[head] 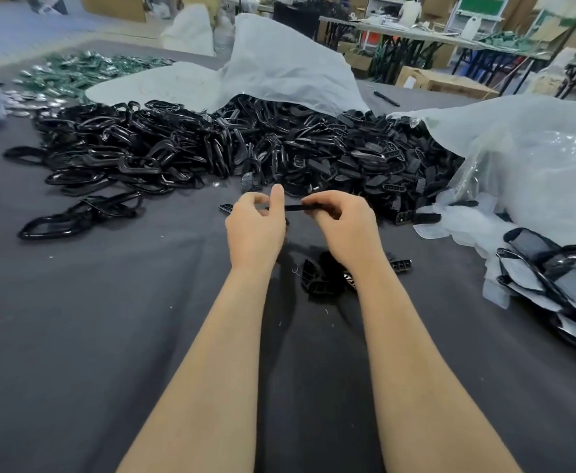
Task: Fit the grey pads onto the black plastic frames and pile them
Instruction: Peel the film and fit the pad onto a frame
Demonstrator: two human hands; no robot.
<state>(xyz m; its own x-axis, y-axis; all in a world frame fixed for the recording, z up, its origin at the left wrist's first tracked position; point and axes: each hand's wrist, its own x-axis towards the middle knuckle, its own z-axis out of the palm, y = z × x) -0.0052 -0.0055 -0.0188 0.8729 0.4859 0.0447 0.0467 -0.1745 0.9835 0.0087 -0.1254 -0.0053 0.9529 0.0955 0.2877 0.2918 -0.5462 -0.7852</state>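
Hands: left hand (255, 227) pinches one end of a thin black plastic part (293, 208), thumb raised. Right hand (341, 220) curls its fingertips round the other end. The part sits edge-on to the camera, held clear above the dark grey table cloth (109, 302), bridging the two hands. Can't tell from this angle if a grey pad is on it yet.

Stock: heap of glossy black plastic loop frames (143, 148) behind, on the left. Heap of small black ribbed pieces (382, 165) behind, on the right, spilling from under a clear plastic bag (279, 70). A few loose black ribbed bits (320, 281) lie on the cloth just below the right wrist. Pile of black frames with grey pads fitted (552, 271) is at the right edge, well apart from the hands.

Handling, my read: the part looks light, thin and somewhat springy, with a glossy finish, so probably slick. Best held at the ends or the rim, as it is now, with the thumbs free to press along the edge. Twisting it hard could pop a pad back out or stress the thin section. The finished pile looks loose, so I'd lay each part down flat, not drop it.
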